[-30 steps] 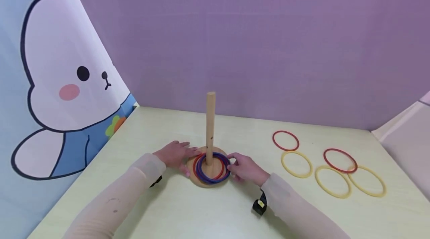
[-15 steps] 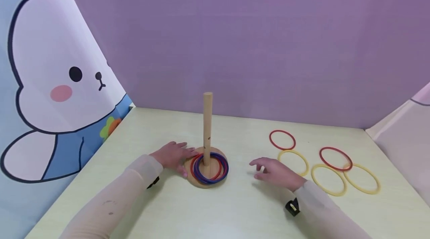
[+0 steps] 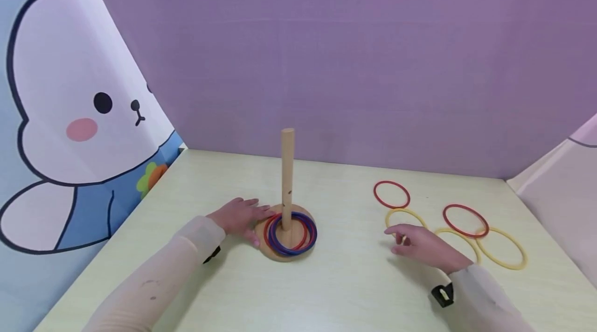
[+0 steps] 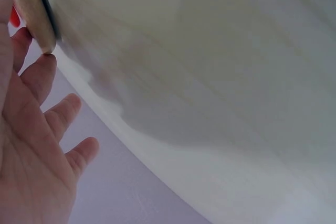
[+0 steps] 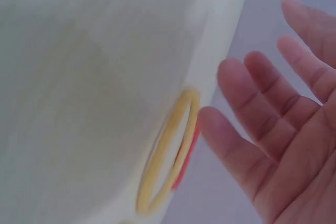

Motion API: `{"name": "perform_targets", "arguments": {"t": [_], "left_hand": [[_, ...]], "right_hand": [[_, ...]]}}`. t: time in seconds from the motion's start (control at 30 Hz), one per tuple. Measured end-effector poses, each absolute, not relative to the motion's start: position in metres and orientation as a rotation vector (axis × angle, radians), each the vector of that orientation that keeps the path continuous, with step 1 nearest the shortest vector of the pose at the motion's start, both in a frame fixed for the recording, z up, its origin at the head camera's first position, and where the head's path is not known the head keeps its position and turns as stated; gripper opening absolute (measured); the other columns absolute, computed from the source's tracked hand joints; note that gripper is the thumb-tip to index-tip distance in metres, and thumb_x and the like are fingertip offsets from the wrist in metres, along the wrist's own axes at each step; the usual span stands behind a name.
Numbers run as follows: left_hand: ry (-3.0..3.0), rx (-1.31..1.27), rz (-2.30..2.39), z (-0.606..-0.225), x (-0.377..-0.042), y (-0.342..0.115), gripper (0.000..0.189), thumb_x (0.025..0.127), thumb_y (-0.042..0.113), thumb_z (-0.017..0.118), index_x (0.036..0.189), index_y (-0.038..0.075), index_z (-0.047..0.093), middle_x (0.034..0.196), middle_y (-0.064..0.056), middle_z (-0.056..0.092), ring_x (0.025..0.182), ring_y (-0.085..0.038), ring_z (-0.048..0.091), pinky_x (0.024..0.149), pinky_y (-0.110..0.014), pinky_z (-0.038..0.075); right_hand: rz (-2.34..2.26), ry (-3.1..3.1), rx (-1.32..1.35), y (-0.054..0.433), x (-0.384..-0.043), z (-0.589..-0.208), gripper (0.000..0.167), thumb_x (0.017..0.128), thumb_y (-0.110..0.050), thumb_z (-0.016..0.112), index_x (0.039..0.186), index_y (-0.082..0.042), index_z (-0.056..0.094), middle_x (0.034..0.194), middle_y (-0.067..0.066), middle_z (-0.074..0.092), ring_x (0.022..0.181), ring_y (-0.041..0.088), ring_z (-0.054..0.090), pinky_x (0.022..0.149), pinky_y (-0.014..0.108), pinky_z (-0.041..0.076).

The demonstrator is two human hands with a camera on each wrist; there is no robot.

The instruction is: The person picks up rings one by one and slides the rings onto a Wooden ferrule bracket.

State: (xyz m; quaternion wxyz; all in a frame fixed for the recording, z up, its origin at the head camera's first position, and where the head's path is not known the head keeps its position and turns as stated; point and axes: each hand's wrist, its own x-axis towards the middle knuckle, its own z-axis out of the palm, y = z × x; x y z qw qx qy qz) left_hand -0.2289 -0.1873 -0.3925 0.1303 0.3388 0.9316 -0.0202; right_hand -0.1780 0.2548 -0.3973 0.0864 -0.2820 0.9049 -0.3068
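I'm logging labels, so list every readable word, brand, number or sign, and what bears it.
None: no text can be read in any view.
Rings and peg: no lettering seen.
Printed cloth: cartoon drawing, no words seen.
Black right-wrist device: any marking too small to read.

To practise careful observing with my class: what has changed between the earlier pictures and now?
The right hand has moved rightward, away from the blue rings around the wooden peg, to near the leftmost yellow ring; it holds nothing. The left hand stays at the round wooden base, and the visible rings lie as before.
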Motion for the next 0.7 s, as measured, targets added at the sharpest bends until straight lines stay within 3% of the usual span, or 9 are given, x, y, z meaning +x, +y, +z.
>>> {"name": "perform_targets", "arguments": {"t": [0.33,0.7], "left_hand": [[2.706,0.969,-0.044,-0.391,-0.229,-0.187,0.092,0.072,0.060,0.072,0.144,0.010,0.044,0.146,-0.012,0.044,0.132,-0.044,0.037,0.100,-0.058,0.035],[2.703,0.952,-0.053,-0.391,-0.229,-0.185,0.090,0.072,0.060,0.072,0.144,0.012,0.045,0.146,-0.011,0.044,0.133,-0.043,0.036,0.101,-0.057,0.035]], "right_hand": [[-0.844,2.753,-0.791,0.301,-0.177,-0.401,0.035,0.081,-0.010,0.074,0.111,0.005,0.062,0.077,-0.007,0.049,0.064,0.000,0.041,0.054,0.023,0.040],[-0.935,2.758,-0.644,0.325,-0.191,-0.400,0.026,0.080,-0.002,0.073,0.102,0.007,0.065,0.070,-0.006,0.048,0.060,0.001,0.038,0.054,0.022,0.036]]}}
